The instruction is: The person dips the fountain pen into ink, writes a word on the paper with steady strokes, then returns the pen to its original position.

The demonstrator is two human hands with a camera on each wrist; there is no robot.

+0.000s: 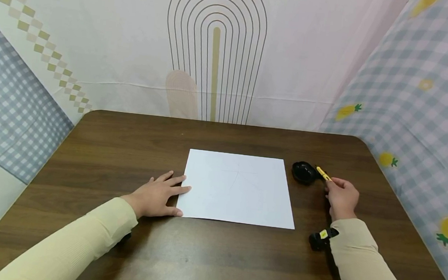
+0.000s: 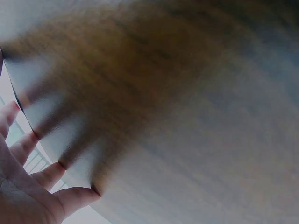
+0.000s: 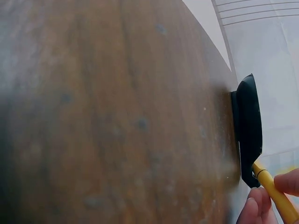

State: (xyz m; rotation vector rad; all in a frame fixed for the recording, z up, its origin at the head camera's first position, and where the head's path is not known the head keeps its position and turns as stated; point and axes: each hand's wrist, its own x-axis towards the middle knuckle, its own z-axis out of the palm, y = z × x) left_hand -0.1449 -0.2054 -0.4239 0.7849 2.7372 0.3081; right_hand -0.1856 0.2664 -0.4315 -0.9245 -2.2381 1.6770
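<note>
A white sheet of paper [image 1: 239,199] lies on the brown table, with faint thin lines near its upper middle. My left hand [image 1: 159,196] rests at its left edge, fingers spread and straight, some fingertips over the paper. In the left wrist view, the fingers [image 2: 77,196] touch the surface. To the right of the paper, my right hand [image 1: 342,197] pinches a slim yellow pen [image 1: 323,173] between thumb and fingers. Its far end is right at the narrow handle of a black spoon-shaped rest [image 1: 304,172]. In the right wrist view, the pen [image 3: 275,193] slants up to that handle.
The brown wooden table [image 1: 136,141] has rounded far corners. Behind it hangs a white cloth [image 1: 315,54] with an arch pattern, and checked cloth [image 1: 417,130] hangs on the right side. A black wrist camera [image 1: 321,239] sits by the right cuff.
</note>
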